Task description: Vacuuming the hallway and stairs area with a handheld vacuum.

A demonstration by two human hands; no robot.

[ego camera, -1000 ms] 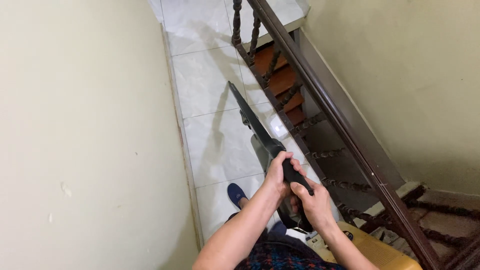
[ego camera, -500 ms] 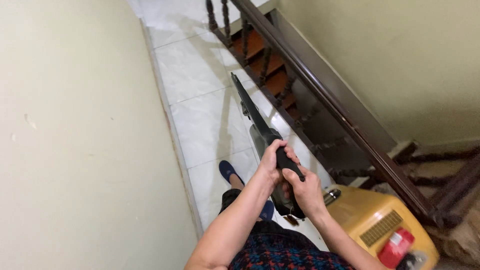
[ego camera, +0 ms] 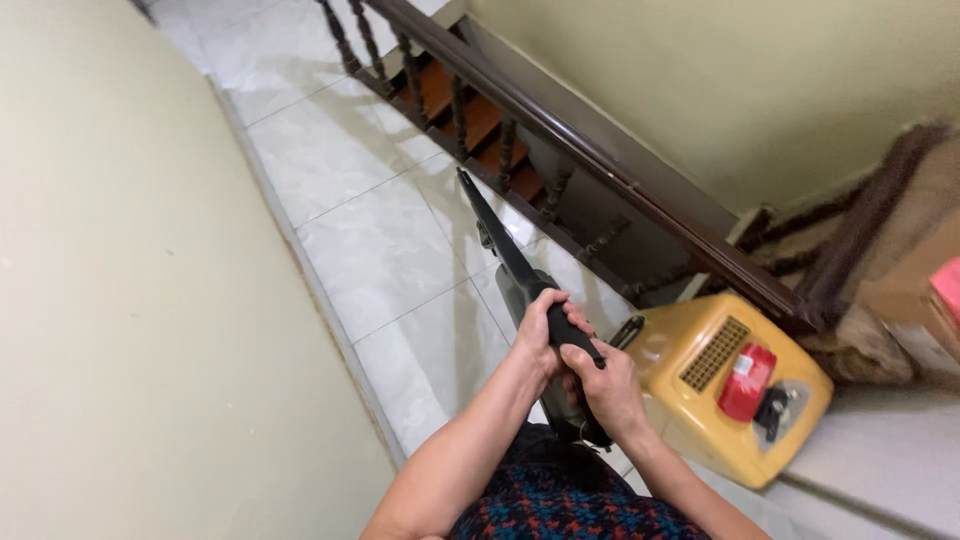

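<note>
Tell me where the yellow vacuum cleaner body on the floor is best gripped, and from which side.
Probably by the dark carry handle at the end of the yellow vacuum cleaner body nearest the hands, coming from above: the loop stands clear of the casing, while the rest is broad, smooth and boxy.

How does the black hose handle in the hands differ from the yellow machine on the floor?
The black hose handle is long, slim and dark, and slants above the tiles, gripped by the left hand and the right hand. The yellow machine is boxy and bright, with a vent grille and a red part, and lies on the tiled floor, untouched. Both sit beside the wooden banister.
</note>
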